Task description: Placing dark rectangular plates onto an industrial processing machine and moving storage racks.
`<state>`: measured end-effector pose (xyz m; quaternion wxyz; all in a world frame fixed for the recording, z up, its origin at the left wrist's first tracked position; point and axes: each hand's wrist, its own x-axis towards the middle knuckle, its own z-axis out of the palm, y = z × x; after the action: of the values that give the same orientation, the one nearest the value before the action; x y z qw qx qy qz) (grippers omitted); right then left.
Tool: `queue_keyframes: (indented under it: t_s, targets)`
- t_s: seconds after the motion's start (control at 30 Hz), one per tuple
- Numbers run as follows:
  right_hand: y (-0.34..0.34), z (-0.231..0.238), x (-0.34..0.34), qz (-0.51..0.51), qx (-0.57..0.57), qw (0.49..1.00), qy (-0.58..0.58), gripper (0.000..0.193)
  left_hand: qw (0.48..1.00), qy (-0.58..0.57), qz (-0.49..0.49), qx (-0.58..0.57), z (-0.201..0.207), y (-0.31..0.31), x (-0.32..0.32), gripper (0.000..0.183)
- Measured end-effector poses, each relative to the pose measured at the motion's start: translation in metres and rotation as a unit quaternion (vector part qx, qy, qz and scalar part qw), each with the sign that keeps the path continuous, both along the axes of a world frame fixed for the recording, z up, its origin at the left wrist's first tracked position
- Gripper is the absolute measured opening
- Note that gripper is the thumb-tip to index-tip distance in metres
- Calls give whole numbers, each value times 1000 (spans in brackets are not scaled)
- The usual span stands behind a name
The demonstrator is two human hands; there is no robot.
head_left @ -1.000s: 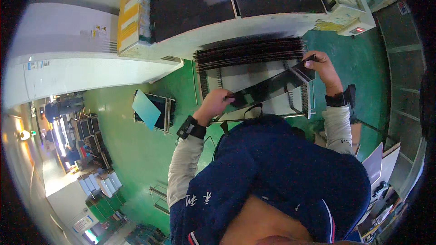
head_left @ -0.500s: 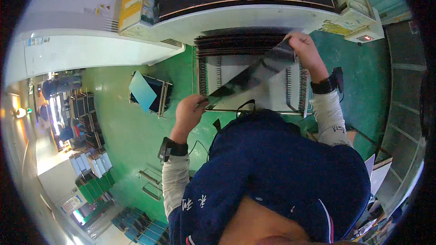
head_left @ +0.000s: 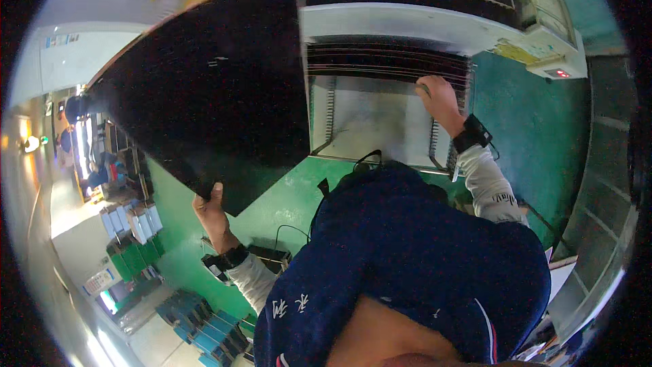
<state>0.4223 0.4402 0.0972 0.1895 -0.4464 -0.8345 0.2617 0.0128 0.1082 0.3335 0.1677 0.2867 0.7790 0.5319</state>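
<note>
A large black rectangular panel (head_left: 224, 88) is held up at the left, its broad face turned toward me. My left hand (head_left: 212, 214) grips its lower edge, thumb on the face and the other fingers hidden behind it. My right hand (head_left: 441, 103) is off this panel. It sits with curled fingers at the near right side of a row of black panels (head_left: 380, 62) standing on edge in a rack (head_left: 330, 112) with toothed side rails. Whether those fingers hold a panel edge is hard to see.
Behind the rack runs a pale machine front (head_left: 407, 22) with dark panels on top. A control box (head_left: 558, 72) with a red display juts out at its right. A dark cable (head_left: 292, 228) hangs beside my left forearm. Stacked racks (head_left: 204, 326) stand on the green floor, lower left.
The black panel has swung left and up out of the space over the rack, turning its face toward me. My right hand has let go of it and come down to the row of panels.
</note>
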Motion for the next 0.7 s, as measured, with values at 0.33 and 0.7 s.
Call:
queue_keyframes:
  t_s: [0.33,0.7]
  targets:
    - [3,-41,0,50,-30,982,-182,20,949,-203,122,207,-15,-11,17,33]
    - [8,142,16,-23,68,988,-133,22,937,-289,32,191,-47,20,13,29]
